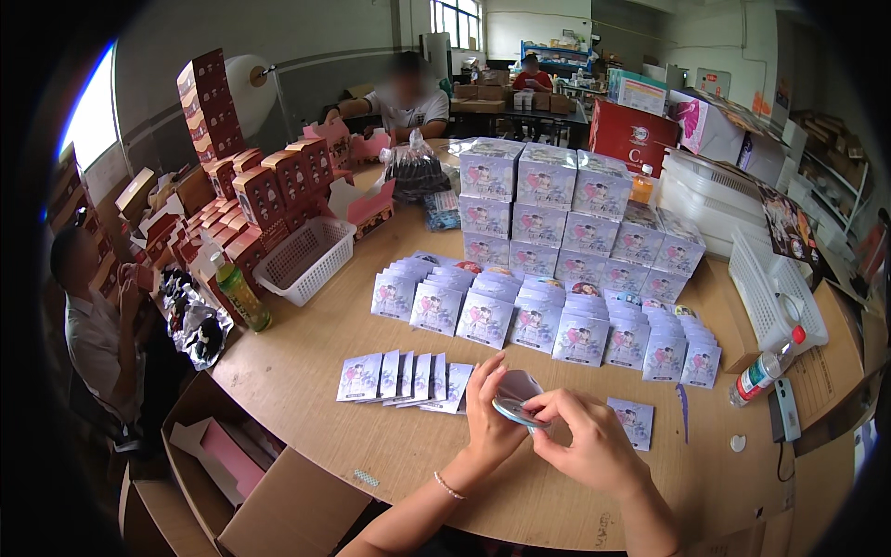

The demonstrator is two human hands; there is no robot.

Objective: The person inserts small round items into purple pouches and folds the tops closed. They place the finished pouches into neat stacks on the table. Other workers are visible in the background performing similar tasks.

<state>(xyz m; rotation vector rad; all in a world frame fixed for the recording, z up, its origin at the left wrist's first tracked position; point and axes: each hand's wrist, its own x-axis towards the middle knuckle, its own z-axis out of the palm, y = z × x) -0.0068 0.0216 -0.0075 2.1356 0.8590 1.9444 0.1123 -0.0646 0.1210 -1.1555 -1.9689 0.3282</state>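
Observation:
My left hand (491,420) is closed around a small lavender paper packet (518,382), held up above the table near its front edge. A round disc with a shiny rim (517,411) shows at the packet, partly covered by my fingers. The thumb and fingers of my right hand (588,440) pinch at that disc from the right. To the left lies a fanned row of matching packets (388,375). One single packet (633,423) rests on the table just beyond my right hand. Farther back stand several upright stacks of such packets (485,317).
Lavender boxes (548,186) are piled behind the packets. A white basket (311,265), green bottle (243,295) and red boxes (269,200) stand left. Right are a red-capped bottle (768,368) and another basket (766,288). People sit left and at the back.

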